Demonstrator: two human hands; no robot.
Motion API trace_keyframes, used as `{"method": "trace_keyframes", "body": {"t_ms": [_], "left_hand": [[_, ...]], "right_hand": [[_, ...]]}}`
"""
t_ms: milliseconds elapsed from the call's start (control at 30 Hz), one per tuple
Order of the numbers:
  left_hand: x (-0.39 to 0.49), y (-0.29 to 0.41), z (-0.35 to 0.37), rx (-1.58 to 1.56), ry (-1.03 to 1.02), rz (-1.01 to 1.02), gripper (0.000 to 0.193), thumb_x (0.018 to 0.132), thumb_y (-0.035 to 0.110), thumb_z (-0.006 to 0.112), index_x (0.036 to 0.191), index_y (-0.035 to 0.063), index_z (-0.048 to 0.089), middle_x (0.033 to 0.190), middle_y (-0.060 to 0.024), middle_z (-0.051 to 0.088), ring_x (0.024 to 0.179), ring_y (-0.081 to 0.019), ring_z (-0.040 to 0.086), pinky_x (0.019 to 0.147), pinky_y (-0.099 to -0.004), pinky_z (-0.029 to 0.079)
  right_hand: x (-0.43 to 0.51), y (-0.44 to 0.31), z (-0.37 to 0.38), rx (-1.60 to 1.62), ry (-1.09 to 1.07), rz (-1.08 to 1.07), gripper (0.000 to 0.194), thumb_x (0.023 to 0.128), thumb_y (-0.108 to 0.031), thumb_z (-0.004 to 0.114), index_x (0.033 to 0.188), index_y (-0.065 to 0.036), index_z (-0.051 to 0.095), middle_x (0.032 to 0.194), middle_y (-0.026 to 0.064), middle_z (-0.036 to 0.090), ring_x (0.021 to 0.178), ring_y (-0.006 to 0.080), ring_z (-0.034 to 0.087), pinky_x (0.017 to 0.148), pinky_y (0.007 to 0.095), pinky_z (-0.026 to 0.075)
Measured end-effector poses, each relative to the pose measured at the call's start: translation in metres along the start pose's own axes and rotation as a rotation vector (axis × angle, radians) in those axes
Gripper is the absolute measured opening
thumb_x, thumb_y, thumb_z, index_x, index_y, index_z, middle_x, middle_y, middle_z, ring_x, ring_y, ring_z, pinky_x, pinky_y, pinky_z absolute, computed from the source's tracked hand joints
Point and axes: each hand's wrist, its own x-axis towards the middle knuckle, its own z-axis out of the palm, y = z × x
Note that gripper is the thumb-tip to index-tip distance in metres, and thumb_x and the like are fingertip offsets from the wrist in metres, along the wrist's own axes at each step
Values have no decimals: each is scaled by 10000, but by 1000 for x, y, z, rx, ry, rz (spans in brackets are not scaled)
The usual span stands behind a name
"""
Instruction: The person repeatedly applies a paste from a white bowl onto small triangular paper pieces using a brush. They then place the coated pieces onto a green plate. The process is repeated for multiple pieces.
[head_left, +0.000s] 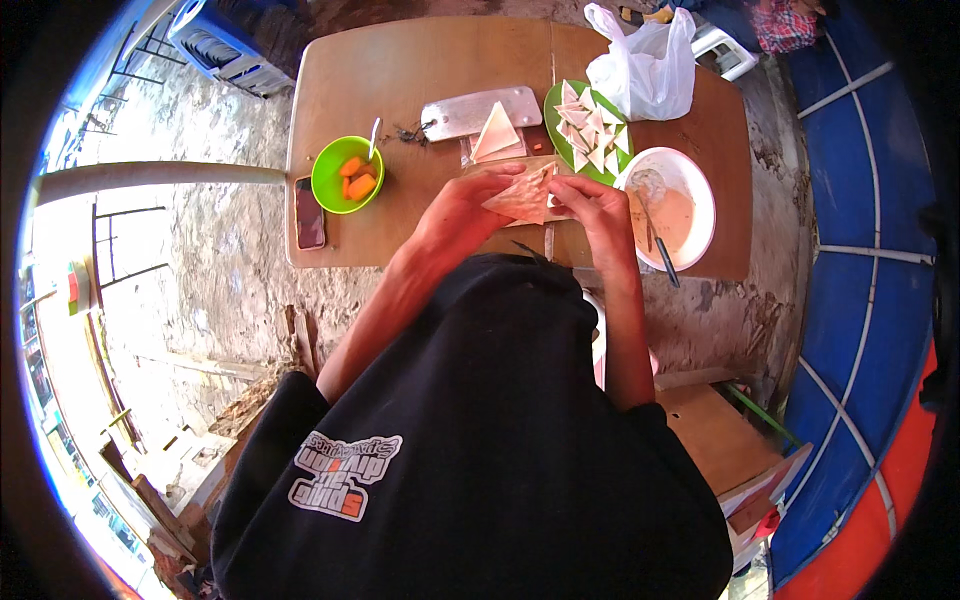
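Between my two hands is a thin triangular pastry sheet (523, 199). My left hand (476, 196) grips its left side, and the fingertips of my right hand (589, 201) pinch its upper right corner. Part of a board (536, 161) shows beneath it. Just beyond lie a stack of folded triangular sheets (496, 133) and a metal cleaver-like blade (487, 112). A green plate (553, 124) at the upper right holds several small pale triangles (589, 127). To the right of my right hand, a white bowl (705, 214) holds a pinkish-brown mixture and a black-handled utensil (666, 262).
A green bowl (321, 176) with orange pieces and a spoon (374, 135) stands at left, beside a phone (309, 217). A white plastic bag (645, 67) sits at the table's (420, 45) back right. A person in a checked garment (784, 26) is partly visible beyond.
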Motion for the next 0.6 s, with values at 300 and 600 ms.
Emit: {"method": "trace_keyframes", "body": {"t_ms": [300, 600], "left_hand": [[2, -2, -10, -90, -99, -76, 467, 970, 150, 445, 1366, -92, 388, 1297, -209, 534, 1183, -291, 546, 1101, -419, 379], [-1, 0, -2, 115, -83, 21, 418, 990, 62, 420, 1388, -63, 382, 1235, -161, 561, 1111, -225, 590, 1014, -330, 469]], "right_hand": [[-5, -3, 10, -201, 304, -206, 148, 894, -85, 656, 970, 38, 685, 913, 55, 674, 824, 99, 629, 697, 251, 538], [-12, -17, 33, -805, 331, -904, 162, 740, -4, 703, 892, -48, 667, 938, 78, 640, 810, 261, 636, 679, 327, 528]]}}
